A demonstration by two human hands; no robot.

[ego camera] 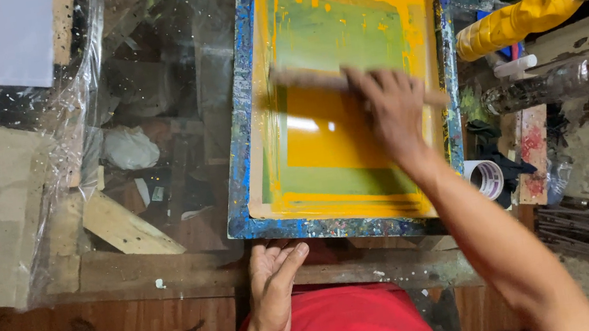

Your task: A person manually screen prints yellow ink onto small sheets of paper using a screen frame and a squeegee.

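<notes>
Two hands are busy at a screen frame (245,111) with a blue, paint-spotted edge. It lies flat on the work table (171,267). The right hand (394,109) is wrapped around the wooden squeegee (313,78), fingers closed over its handle. The squeegee lies across the screen near the far end, in the green part, with a wide patch of yellow ink (329,137) just below it. The left hand (274,283) holds nothing. It rests flat and open against the near edge of the frame, fingers pointing up at it.

I think the step is pulling ink across the screen. To do it well, the squeegee should stay straight across, tilted a little, and pressed down the same all the way. The flat hand should keep the frame from sliding. A slow, even pull would likely spread the yellow with no streaks.

Beside the frame on the right stand a yellow bottle (527,17) and a clear bottle with a blue cap (567,79), both lying on their sides. A roll of tape (486,177) sits near the frame's corner.
</notes>
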